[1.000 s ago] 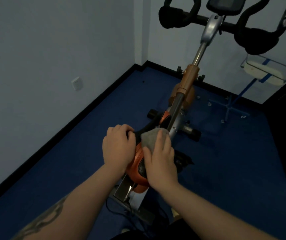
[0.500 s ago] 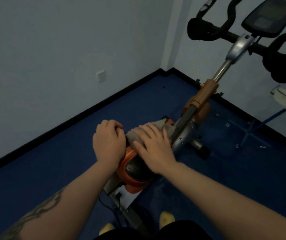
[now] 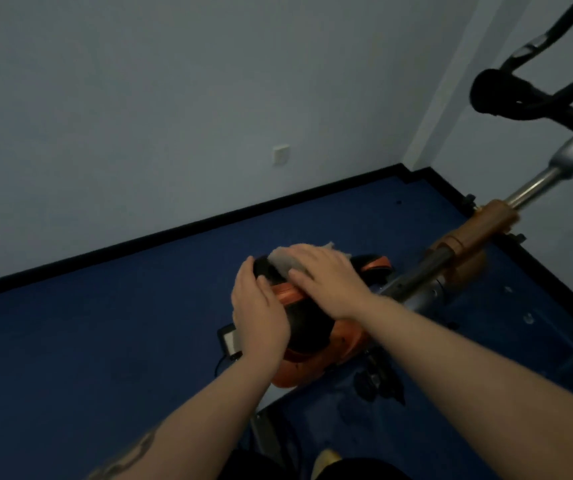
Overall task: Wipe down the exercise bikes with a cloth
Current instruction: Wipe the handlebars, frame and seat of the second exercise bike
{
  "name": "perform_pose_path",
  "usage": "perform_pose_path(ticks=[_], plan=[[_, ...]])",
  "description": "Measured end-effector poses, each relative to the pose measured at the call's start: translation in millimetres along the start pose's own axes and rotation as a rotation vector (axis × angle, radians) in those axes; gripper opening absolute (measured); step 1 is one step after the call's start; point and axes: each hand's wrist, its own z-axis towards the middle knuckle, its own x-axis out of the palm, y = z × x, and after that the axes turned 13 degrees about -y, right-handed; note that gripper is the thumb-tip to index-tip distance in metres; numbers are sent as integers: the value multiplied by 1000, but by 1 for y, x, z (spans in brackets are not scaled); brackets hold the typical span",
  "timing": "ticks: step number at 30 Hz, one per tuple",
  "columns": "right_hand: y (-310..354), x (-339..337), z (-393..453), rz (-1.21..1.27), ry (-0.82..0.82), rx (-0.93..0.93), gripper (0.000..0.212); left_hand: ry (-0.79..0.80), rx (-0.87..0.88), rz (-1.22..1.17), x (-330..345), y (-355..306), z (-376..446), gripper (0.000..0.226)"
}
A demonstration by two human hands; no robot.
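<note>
An orange and black exercise bike body (image 3: 316,355) sits low in the middle of the head view. Its silver post (image 3: 413,282) slants up to the right toward the black handlebars (image 3: 520,98). A grey cloth (image 3: 283,263) lies on the black top of the bike body. My right hand (image 3: 330,282) lies flat over the cloth with straight fingers and presses it onto the bike. My left hand (image 3: 259,317) rests on the left side of the body, fingers laid along its black top edge beside the cloth.
Blue carpet (image 3: 105,341) covers the floor, with a black skirting along the pale walls. A white wall socket (image 3: 281,154) is on the left wall. A small black box (image 3: 229,341) with a cable lies left of the bike. A black pedal (image 3: 378,382) sticks out at its right.
The view has swung left, so the handlebars now sit at the right edge. My right hand has slid the cloth leftward over the top of the bike body. My left hand stays on its left side.
</note>
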Motion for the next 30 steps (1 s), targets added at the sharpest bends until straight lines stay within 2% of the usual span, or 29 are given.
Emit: perform_pose_path(ticks=[2,5,7,10,14,17,19,21,22,26,28,30], plan=[[-5,-6,19,-22,102,75,43,-40,-10,-20,1,0,-7,43],[3,3,4,-80,81,23,47,-42,11,-9,-1,5,-19,47],[4,4,-21,47,93,-73,48,6,30,-71,-4,10,-25,54],[-1,-3,-25,167,156,-101,38,89,-7,-186,-7,15,-25,63],[11,1,31,49,230,-67,40,210,-50,-107,-12,19,-19,99],[27,3,48,9,311,-81,41,228,-161,5,-16,18,-20,123],[24,1,34,1,308,-249,38,252,-172,7,-16,18,-18,117],[17,-4,19,48,299,-412,35,296,-169,-53,-15,20,-15,92],[15,-4,18,62,300,-432,34,313,-173,-67,-15,20,-14,82],[32,6,50,48,350,-266,36,378,-274,-90,-17,21,-9,82],[46,12,68,21,393,-181,36,427,-265,-166,-18,23,-7,62],[50,14,67,-44,406,-205,37,460,-217,-197,-20,24,-8,49]])
